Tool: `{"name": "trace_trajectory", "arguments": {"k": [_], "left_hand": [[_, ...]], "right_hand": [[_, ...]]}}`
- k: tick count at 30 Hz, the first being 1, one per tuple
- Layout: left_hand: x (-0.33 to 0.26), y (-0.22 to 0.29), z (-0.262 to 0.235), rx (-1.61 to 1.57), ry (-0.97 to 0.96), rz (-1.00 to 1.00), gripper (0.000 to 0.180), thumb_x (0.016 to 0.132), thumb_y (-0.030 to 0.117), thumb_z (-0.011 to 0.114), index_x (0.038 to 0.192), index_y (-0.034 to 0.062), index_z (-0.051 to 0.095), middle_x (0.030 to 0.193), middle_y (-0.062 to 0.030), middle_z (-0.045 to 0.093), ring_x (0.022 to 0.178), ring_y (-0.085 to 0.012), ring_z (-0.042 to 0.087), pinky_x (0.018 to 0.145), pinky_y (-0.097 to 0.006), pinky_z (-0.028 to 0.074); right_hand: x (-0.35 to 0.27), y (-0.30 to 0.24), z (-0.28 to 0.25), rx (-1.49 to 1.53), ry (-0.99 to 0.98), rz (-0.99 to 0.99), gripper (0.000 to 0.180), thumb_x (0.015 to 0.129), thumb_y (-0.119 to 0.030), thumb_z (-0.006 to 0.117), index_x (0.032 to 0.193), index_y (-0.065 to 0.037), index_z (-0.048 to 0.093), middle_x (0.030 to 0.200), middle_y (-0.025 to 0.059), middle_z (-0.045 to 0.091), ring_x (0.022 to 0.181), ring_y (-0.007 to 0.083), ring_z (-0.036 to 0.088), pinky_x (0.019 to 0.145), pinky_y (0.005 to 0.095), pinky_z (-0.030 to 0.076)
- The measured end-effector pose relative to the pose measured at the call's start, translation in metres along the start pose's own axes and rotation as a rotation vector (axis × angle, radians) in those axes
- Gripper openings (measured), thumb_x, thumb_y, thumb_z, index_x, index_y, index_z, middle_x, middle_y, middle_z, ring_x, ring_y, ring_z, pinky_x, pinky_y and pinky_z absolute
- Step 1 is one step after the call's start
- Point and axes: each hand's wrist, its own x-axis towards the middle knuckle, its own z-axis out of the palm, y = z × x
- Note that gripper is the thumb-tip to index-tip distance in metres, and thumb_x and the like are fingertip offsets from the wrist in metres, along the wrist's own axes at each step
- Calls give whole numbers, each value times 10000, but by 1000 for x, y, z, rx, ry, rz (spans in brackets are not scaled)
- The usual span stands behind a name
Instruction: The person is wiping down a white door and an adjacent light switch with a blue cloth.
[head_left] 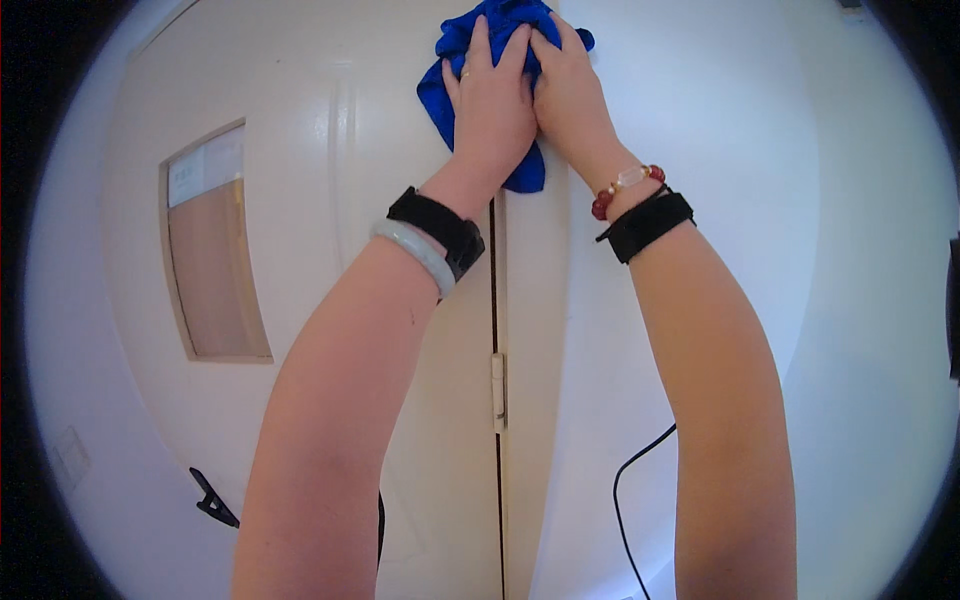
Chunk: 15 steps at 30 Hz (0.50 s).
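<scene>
A crumpled blue cloth [527,172] is held up high against the white door frame, above the hinge side of a white door [300,420]. My left hand [495,110] presses on it with fingers over its folds. Close beside, my right hand [575,100] grips the cloth's right part, its fingers partly sunk in the fabric. The two hands touch or nearly touch. Both arms reach upward from the lower edge, with black straps on the wrists.
The door has a narrow glass window [212,250] at left and a metal hinge [498,392] below my hands. A black door handle [212,498] shows at lower left. A white wall [700,350] lies to the right, with a black cable [622,500] hanging before it.
</scene>
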Motion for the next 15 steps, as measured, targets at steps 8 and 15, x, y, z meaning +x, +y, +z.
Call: {"name": "trace_trajectory", "arguments": {"k": [8, 15], "left_hand": [[5, 6, -6, -64, -43, -32, 499, 829, 7, 489, 1316, 101, 429, 1382, -268, 315, 1296, -375, 302, 1055, -555, 182], [-9, 13, -1, -91, -156, -152, 519, 809, 1, 506, 1315, 100, 443, 1394, -250, 310, 1292, -375, 308, 1059, -527, 191]], "right_hand": [[1, -2, 0, -28, -60, 152, 428, 772, 26, 500, 1196, 80, 481, 1367, 270, 326, 1289, 433, 289, 1064, 429, 301], [-19, 4, 1, 18, -102, 245, 457, 769, 50, 472, 1225, 59, 475, 1413, 224, 292, 1316, 411, 268, 1072, 422, 281]]}}
